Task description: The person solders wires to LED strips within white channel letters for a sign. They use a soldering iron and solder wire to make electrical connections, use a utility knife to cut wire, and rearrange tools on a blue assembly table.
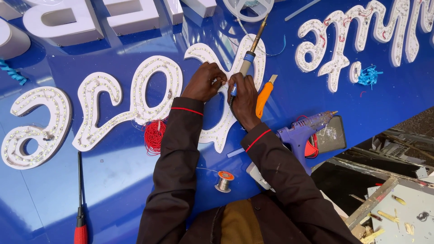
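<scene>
My right hand [244,97] grips a blue-handled soldering iron [250,53] whose metal tip points away toward the top of the board. My left hand [204,82] pinches a thin wire right beside it, fingertips of both hands meeting. Both hands rest over a white cut-out letter shape [223,131] lined with rows of small lights, lying on a glossy blue sign board [108,167]. Dark sleeves with red cuff trim cover both arms.
An orange utility knife [264,97], a purple glue gun [300,131], a coil of red wire [154,134], a solder spool [224,180] and a red-handled screwdriver [80,212] lie on the board. More white lit letters [135,90] sit left and at the top right [357,31]. The board's edge drops off at right.
</scene>
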